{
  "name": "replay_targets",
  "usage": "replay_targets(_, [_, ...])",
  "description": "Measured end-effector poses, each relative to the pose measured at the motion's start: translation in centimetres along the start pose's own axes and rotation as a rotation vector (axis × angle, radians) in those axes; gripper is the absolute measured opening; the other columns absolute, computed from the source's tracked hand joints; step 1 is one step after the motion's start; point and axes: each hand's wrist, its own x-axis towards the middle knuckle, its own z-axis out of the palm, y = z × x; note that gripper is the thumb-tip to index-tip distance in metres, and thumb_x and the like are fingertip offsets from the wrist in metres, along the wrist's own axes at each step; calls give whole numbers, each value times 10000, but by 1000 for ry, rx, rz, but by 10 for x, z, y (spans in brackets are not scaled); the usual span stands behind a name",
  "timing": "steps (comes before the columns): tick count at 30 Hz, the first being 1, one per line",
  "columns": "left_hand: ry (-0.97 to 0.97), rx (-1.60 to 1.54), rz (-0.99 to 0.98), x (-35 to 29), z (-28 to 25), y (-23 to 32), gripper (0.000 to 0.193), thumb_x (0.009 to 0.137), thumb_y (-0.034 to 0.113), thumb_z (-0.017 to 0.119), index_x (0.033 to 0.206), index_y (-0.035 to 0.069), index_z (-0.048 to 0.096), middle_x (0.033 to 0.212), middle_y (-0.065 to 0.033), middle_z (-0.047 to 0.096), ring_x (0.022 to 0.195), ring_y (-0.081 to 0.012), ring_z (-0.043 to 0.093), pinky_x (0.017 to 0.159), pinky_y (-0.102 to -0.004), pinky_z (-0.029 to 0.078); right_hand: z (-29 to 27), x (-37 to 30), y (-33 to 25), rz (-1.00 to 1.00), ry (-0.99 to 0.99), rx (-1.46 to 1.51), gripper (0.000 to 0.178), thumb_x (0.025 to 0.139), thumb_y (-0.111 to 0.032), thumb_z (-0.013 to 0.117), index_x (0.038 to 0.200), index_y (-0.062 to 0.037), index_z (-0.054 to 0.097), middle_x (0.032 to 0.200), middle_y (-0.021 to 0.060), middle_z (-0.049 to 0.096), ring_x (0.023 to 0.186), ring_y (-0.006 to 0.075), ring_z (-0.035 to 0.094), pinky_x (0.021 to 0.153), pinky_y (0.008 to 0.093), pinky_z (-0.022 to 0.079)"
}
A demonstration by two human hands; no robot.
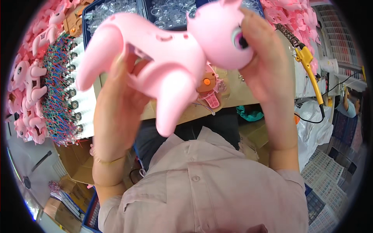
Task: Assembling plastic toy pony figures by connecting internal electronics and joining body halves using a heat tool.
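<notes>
Holding pink toy pony [173, 52] | left hand [121, 90] gripping torso [163, 48] | right hand [269, 64] gripping head [217, 37] | long axis left-to-right between them

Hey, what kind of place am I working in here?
Probably a toy assembly workshop. You're holding a pink toy animal, a mass of coloured wires lies to your left, and beyond the toy are blue trays full of clear plastic parts.
</notes>
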Motion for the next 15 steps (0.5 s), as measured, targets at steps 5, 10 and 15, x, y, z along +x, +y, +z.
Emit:
replay_targets(5, [-131,1858,247,-66,-1,84,324,783,162,623,1045,-27,607,1157,-204,565,1023,-241,553,918,-392,421,20,14,-49,237,111,-19,379,836,-169,662,1083,91,542,974,130,628,852,142,629,771,250,508])
replay_targets(10, [-461,2238,595,-30,10,47,393,811,105,600,1178,-19,532,1189,-145,570,1103,-258,551,982,-423,397,16,-2,-20,185,-204,0,317,875,-249,639,1015,34,621,933,61,655,846,80,587,726,241,476])
replay_targets(15, [65,1366,194,-30,-34,40,486,818,90,597,1257,-41,434,1121,-178,584,997,-253,599,844,-337,485,-34,-37,17,-102,-127,-832,150,874,-120,568,941,8,611,963,64,591,884,165,560,771,287,442])
